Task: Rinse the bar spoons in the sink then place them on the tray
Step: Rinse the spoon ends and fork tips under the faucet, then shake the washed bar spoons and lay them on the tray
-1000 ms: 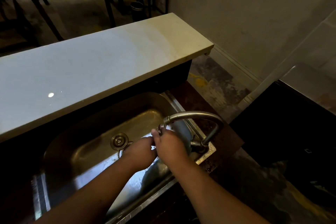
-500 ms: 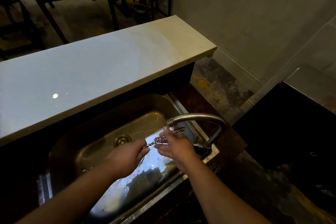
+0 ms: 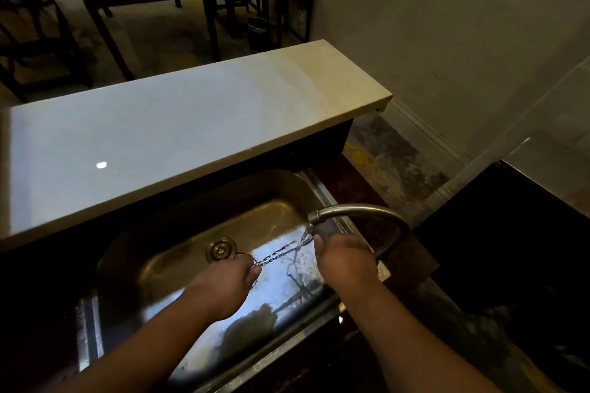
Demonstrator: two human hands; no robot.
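Step in hand: rinsing. Bar spoons (image 3: 281,253) directly under faucet (image 3: 351,210) stream. Left hand (image 3: 223,284) pinches end away from faucet. Right hand (image 3: 346,260) at faucet end, grip hidden, cannot tell. Next, judged: lift clear of faucet, carry to tray, not in view.

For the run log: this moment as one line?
phase: rinsing | bar spoons: under running faucet, over sink | left hand: grips one end | right hand: holds other end | tray: not in view

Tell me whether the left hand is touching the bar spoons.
Touching. The head view shows the left hand pinching the bar spoons, their twisted stems running straight into its fingers.
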